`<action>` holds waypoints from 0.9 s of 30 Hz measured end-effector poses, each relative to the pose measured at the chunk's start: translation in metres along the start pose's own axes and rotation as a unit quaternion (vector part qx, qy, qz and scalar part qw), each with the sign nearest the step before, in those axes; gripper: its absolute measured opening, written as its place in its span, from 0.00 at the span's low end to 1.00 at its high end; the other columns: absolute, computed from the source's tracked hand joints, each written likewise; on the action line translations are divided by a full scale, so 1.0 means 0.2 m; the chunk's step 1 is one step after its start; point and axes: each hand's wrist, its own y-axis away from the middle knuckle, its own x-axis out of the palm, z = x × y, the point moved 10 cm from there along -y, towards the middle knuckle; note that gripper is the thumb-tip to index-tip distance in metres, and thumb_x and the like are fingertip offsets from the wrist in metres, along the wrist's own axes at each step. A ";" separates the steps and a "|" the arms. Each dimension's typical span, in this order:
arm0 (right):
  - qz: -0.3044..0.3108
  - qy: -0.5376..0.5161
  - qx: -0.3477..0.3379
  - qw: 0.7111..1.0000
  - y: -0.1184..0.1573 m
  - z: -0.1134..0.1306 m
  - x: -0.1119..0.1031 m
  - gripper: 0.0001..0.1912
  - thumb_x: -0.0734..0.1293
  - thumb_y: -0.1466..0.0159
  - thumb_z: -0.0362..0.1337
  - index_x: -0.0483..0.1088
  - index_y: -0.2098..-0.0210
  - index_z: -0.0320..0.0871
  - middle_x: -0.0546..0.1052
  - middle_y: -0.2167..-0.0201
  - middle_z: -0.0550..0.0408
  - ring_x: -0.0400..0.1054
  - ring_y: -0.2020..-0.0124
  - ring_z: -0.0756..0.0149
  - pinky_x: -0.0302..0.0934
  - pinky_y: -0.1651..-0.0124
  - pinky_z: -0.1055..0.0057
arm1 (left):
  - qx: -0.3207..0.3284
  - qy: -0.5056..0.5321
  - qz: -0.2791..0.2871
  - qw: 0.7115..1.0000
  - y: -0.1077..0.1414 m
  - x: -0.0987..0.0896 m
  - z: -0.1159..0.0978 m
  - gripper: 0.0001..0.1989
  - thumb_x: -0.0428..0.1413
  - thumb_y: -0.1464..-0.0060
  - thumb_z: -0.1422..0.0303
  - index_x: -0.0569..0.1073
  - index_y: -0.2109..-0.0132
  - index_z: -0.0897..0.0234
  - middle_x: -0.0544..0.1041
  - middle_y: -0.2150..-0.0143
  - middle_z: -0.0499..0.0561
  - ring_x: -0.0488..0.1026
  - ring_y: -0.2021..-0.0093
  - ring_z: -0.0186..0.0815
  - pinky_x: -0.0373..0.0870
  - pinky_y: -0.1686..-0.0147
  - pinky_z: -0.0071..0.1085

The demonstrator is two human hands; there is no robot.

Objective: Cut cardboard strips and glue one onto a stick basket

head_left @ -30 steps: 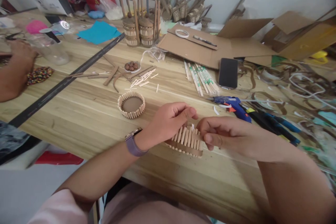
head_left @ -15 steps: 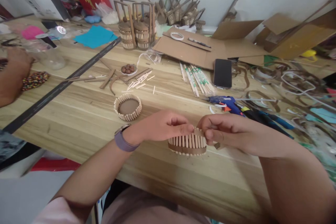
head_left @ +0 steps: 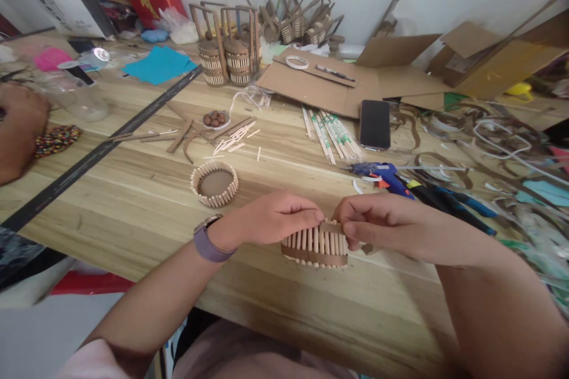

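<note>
A small round basket (head_left: pixel 315 241) of upright wooden sticks stands on the table before me, with a brown band around its lower part. My left hand (head_left: pixel 278 216) is closed on its far left side, thumb along the upper rim. Along the top of the sticks lies a brown strip (head_left: pixel 330 227), pinched by my right hand (head_left: pixel 377 222) at the rim's right side. The strip's loose end pokes out beneath my right fingers. My palms hide the basket's far side. Behind my left wrist sits another shallow stick basket (head_left: pixel 227 194) with a brown base.
Loose sticks (head_left: pixel 233 136) and a dish of brown beads (head_left: pixel 216 119) lie beyond. A blue glue gun (head_left: pixel 389 176), pliers (head_left: pixel 462 204) and a phone (head_left: pixel 374 124) are at right. Handled baskets (head_left: pixel 213 62) stand at the back. Another person's hand (head_left: pixel 22 124) is at left.
My left thumb has drawn slightly left along the rim, so more of the brown strip shows between my hands. The view has shifted a little; the basket stays between both hands.
</note>
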 end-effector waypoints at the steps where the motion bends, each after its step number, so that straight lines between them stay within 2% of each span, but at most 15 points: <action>1: -0.004 0.000 0.001 1.000 0.00 0.00 0.00 0.22 0.63 0.36 0.57 0.66 0.70 0.44 0.65 0.76 0.60 0.57 0.74 0.70 0.52 0.72 0.72 | -0.002 0.003 -0.006 1.000 0.00 0.00 0.00 0.20 0.46 0.36 0.57 0.60 0.74 0.63 0.58 0.76 0.42 0.56 0.74 0.29 0.54 0.73 0.27; 10: -0.016 0.011 -0.009 1.000 -0.01 0.01 0.00 0.19 0.64 0.36 0.54 0.65 0.71 0.44 0.67 0.77 0.61 0.59 0.75 0.71 0.53 0.73 0.73 | 0.003 0.020 -0.031 0.999 0.00 -0.01 0.01 0.24 0.47 0.36 0.52 0.57 0.76 0.62 0.55 0.78 0.42 0.54 0.76 0.29 0.51 0.75 0.27; 14: -0.017 0.028 -0.004 0.999 -0.01 0.01 -0.01 0.18 0.62 0.35 0.52 0.65 0.70 0.44 0.68 0.77 0.60 0.59 0.75 0.71 0.54 0.72 0.73 | 0.004 0.057 -0.018 0.998 0.00 0.00 0.02 0.24 0.52 0.40 0.51 0.63 0.76 0.63 0.57 0.79 0.41 0.54 0.77 0.27 0.50 0.77 0.26; 20: -0.023 0.030 -0.002 0.999 -0.01 0.02 -0.01 0.19 0.63 0.36 0.53 0.66 0.71 0.44 0.69 0.76 0.59 0.60 0.74 0.71 0.55 0.72 0.73 | -0.013 0.055 -0.020 0.998 -0.01 0.00 0.04 0.19 0.59 0.45 0.52 0.75 0.69 0.66 0.65 0.77 0.42 0.59 0.76 0.27 0.53 0.78 0.24; 27: -0.057 0.064 0.004 0.996 0.00 0.00 -0.03 0.19 0.63 0.36 0.54 0.68 0.71 0.44 0.68 0.77 0.59 0.59 0.75 0.70 0.53 0.73 0.72 | -0.018 0.047 -0.057 0.997 0.00 -0.02 0.05 0.16 0.59 0.45 0.56 0.75 0.70 0.65 0.66 0.78 0.42 0.59 0.76 0.27 0.55 0.77 0.23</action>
